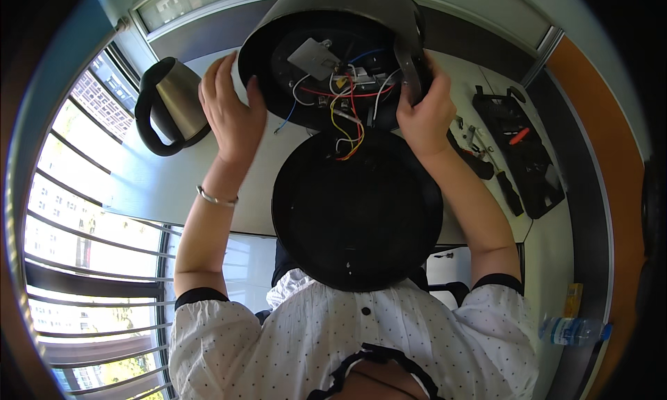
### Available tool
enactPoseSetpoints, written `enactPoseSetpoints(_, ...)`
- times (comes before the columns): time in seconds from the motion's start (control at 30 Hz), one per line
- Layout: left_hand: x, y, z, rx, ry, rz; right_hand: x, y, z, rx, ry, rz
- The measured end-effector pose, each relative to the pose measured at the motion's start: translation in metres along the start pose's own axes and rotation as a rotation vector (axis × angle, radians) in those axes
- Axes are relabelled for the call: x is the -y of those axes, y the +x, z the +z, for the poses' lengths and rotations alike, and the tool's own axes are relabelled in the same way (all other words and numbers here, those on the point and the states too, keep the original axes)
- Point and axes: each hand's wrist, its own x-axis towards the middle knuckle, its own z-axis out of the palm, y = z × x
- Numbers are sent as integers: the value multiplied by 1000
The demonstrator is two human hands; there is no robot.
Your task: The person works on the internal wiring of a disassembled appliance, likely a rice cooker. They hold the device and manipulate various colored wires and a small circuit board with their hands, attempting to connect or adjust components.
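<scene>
A black round appliance housing [326,18] lies on its side on the table, its open underside facing me. Inside are a bent metal plate [314,58] and red, white, yellow and blue wires. Some wires run down to a black round base cover [358,212], which leans between the table edge and my body. My right hand [427,115] grips the curved black piece at the housing's right side, thumb in front, fingers partly hidden behind. At the left rim, my left hand [233,112] has its fingers apart; whether it touches the rim I cannot tell.
A steel kettle [182,98] with a black handle stands at the left. On the right are a black tool case [521,150], a screwdriver [509,192] and small loose parts. A plastic bottle [573,331] lies at the lower right. Window blinds line the left.
</scene>
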Motion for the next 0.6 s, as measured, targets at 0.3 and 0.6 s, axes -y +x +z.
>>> enactPoseSetpoints(0.3, -117, 20, 12, 385, -625, -11, 15, -8, -13, 3, 66, 145)
enactPoseSetpoints(0.6, -143, 38, 25, 742, -1004, -548, 15, -10, -16, 2, 79, 161)
